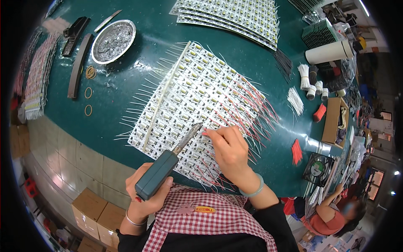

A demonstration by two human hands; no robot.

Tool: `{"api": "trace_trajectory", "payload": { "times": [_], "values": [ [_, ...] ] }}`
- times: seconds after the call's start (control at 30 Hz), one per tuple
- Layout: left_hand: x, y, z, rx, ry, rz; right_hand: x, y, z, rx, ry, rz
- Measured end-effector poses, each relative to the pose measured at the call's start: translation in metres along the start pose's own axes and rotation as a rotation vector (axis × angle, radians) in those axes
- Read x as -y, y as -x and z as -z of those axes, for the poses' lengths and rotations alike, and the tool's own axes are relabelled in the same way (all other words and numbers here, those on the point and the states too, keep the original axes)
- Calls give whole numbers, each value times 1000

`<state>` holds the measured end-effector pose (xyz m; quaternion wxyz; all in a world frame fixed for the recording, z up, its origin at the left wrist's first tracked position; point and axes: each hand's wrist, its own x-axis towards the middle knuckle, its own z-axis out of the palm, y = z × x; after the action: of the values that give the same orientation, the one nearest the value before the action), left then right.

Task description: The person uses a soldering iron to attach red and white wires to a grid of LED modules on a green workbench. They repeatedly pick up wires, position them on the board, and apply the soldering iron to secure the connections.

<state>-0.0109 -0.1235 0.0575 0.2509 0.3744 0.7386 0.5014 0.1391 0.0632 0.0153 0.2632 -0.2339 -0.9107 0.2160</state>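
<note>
A white panel of small circuit boards (174,107) lies tilted on the green table in front of me. White wires stick out along its left edge, and red wires (252,107) cover much of its right side. My left hand (147,206) is closed around the dark green handle of a soldering gun (158,173), whose tip (197,127) is at the panel's middle. Close to that tip, my right hand (231,152) pinches a short red wire (205,133) over the boards. Whether tip and wire touch is too small to tell.
A metal bowl (96,49) of grey scraps, a dark bar (79,67) and rubber bands (88,93) lie at left. Stacked panels (235,21) sit at the back. Rightward are wire bundles (295,101), a fan (318,169), a cardboard box (334,119) and another person (325,218).
</note>
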Motion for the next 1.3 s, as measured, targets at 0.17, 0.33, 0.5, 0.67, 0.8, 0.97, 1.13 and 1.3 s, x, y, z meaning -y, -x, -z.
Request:
{"api": "trace_trajectory", "payload": {
  "times": [0.17,0.33,0.5,0.67,0.8,0.97,1.13,1.3],
  "values": [
    [1,1,-1,6,3,10,2,-1,0,14,7,-16],
    [0,0,-3,23,25,80,1,0,1,36,16,-24],
    [-1,-3,-3,22,-38,-13,3,0,1,42,43,-23],
    [-1,0,1,52,-16,60,5,-1,1,47,49,-23],
    [5,2,1,16,0,4,4,0,1,44,58,-26],
    [1,4,5,4,-7,-2,7,-3,2,33,64,-19],
    [4,8,5,-2,-30,-25,5,-1,-1,-47,95,22],
    [3,13,9,4,-49,-8,16,8,-1,-71,57,36]
  ]
}}
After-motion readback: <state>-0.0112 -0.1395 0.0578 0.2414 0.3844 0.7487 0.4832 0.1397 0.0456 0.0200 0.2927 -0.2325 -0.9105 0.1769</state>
